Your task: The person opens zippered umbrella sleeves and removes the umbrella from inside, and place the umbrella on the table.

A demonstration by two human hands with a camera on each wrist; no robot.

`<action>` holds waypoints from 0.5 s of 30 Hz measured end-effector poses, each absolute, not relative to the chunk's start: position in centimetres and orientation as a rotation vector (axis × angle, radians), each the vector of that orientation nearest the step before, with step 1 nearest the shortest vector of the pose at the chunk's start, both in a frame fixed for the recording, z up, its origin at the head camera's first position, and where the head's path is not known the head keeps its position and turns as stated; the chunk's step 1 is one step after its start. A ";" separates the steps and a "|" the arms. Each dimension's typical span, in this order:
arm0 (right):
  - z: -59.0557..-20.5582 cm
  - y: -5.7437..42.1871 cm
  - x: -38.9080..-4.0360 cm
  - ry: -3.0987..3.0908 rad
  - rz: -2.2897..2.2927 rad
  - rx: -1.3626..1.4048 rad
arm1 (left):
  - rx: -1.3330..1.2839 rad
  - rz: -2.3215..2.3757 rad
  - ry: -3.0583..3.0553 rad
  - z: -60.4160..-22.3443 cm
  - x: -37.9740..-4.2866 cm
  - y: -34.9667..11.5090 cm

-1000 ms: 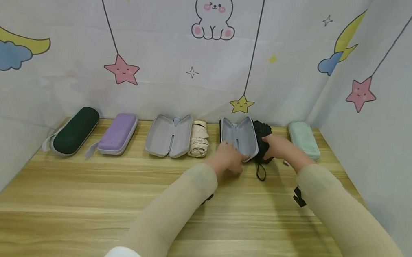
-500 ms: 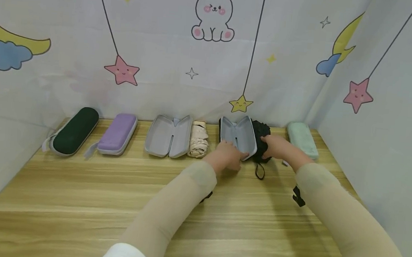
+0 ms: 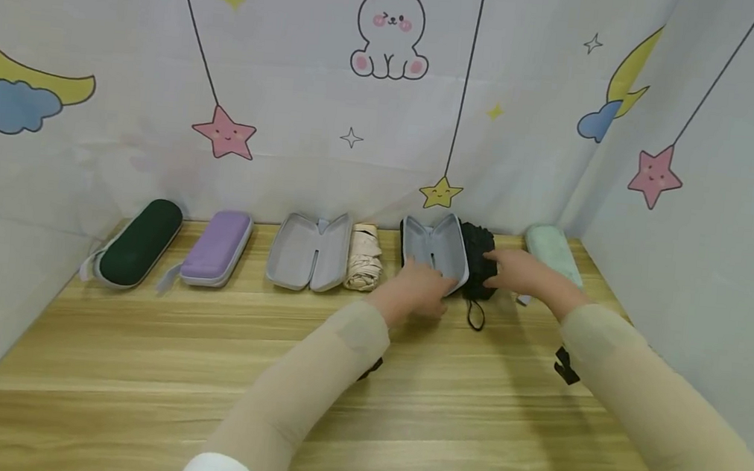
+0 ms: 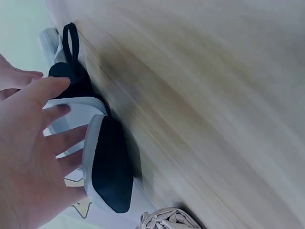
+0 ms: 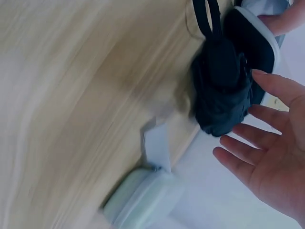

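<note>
A black hard case (image 3: 452, 245) stands unfolded at the back of the table, its pale grey lining showing. Over its front edge is my left hand (image 3: 418, 288), fingers loosely extended; in the left wrist view those fingers (image 4: 71, 140) reach across the case's open side. Against the case's right side lies a black folded umbrella (image 3: 478, 263), its wrist loop toward me. My right hand (image 3: 520, 272) is at the umbrella's right side. The right wrist view has its fingers (image 5: 259, 136) spread and relaxed, fingertips right by the umbrella (image 5: 221, 90), gripping nothing.
Left along the back stand a beige crumpled roll (image 3: 364, 258), an open grey-lined case (image 3: 298, 251), a zipped purple case (image 3: 217, 248) and a zipped dark green case (image 3: 141, 243). A mint green case (image 3: 553, 251) is partly behind my right hand. A printed curtain (image 3: 297, 71) backs the table.
The right hand has eased off the umbrella slightly to the right, and its fingers have loosened. The left hand stays at the case with hardly any shift.
</note>
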State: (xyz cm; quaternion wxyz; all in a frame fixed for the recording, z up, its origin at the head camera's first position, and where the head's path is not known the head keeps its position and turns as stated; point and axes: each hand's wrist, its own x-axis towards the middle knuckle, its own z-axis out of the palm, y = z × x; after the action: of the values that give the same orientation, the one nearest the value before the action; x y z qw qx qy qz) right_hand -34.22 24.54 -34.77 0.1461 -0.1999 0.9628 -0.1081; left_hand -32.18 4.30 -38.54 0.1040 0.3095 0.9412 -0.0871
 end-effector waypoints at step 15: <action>-34.6 30.9 -34.8 2.890 -0.358 -0.321 | 1.073 -0.096 3.069 -36.8 -29.1 4.0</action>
State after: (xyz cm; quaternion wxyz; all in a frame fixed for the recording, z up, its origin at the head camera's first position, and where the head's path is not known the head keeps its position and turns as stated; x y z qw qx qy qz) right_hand -34.79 30.87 -34.62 0.1057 -0.1089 0.9809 -0.1214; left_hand -29.11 4.00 -36.81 -0.0554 0.3293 0.9421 -0.0293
